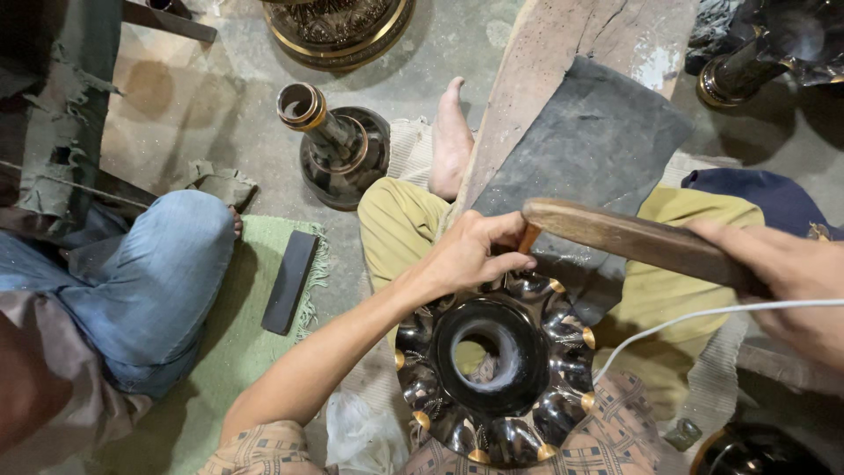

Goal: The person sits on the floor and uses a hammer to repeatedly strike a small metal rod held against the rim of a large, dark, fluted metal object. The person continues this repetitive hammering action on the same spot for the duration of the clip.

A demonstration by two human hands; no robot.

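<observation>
From the head camera, a dark, glossy metal vase (497, 369) with a scalloped, gold-dotted rim lies in the person's lap, its open mouth turned up toward the camera, so its long axis runs roughly along the line of sight. The left hand (470, 251) is closed around a small orange-tipped tool (527, 237), pinched between thumb and fingers and held against the far edge of the vase's rim. The right hand (791, 277) is wrapped tight around the handle end of a wooden mallet (629, 237); the mallet's long axis lies nearly level, pointing left, with its free end just over the tool. A white cord (703, 317) runs from under the right hand toward the vase.

One mallet, one small tool and one vase are in hand. A grey slab (598, 141) rests on a slanted wooden plank (563, 53) between the knees. On the floor stand three more dark metal vessels (one whole, two cut off by the top edge), the nearest being a trumpet-necked vase (338, 145). A flat black bar (290, 281) lies on a green mat (255, 299), beside another person's jeans-clad knee (149, 273).
</observation>
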